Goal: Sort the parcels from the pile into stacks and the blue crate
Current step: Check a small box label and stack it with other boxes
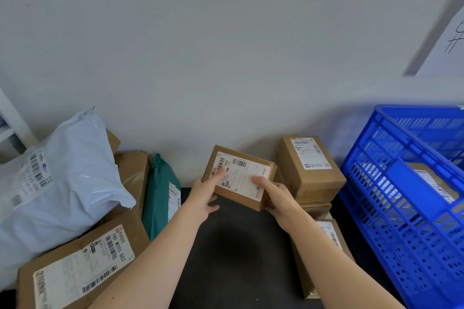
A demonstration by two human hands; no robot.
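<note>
I hold a small brown cardboard parcel [241,170] with a white shipping label, lifted above the dark table, label facing me. My left hand [204,195] grips its left end with the thumb on the label. My right hand [277,199] grips its right end, thumb on top. The blue slatted crate [391,183] stands at the right with at least one labelled box inside. The pile lies at the left: a white poly bag [62,178], a green mailer [160,193] and a large labelled carton [82,266].
A stack of brown boxes [311,170] stands between my hands and the crate, against the wall. Another labelled box [329,238] lies in front of it under my right forearm. The dark table surface [233,246] shows between my arms. A paper sign [449,40] hangs at upper right.
</note>
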